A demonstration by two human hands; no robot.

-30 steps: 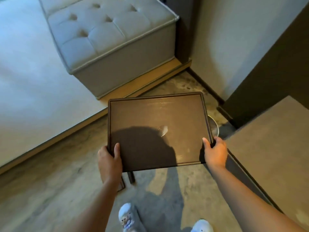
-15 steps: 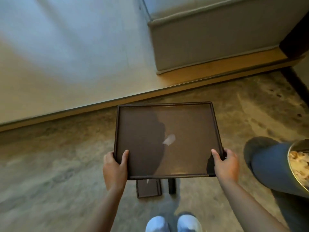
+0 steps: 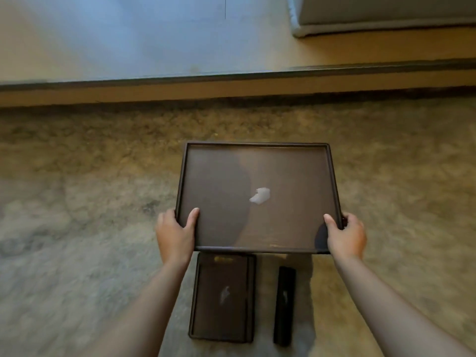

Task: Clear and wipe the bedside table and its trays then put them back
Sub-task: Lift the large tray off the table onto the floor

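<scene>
I hold a large dark brown tray [image 3: 291, 173] level above the carpet, gripped at its two near corners. My left hand [image 3: 175, 234] has its thumb on the tray's left edge, and my right hand [image 3: 346, 234] clasps the right edge. A bright glare spot shows on the tray's floor. Below it, on the carpet, lies a smaller dark tray [image 3: 222, 297], and to its right a narrow black bar-shaped object [image 3: 284, 305].
Mottled brown-grey carpet [image 3: 90, 202] covers the floor around me. A wooden step edge [image 3: 231, 88] runs across the view, with a pale raised floor behind it. The corner of a grey upholstered ottoman [image 3: 360, 16] stands at the top right.
I have turned left with the tray: the ottoman and wall slid off to the right, the bin and my shoes left the view, and the small tray and black bar on the carpet came into sight.
</scene>
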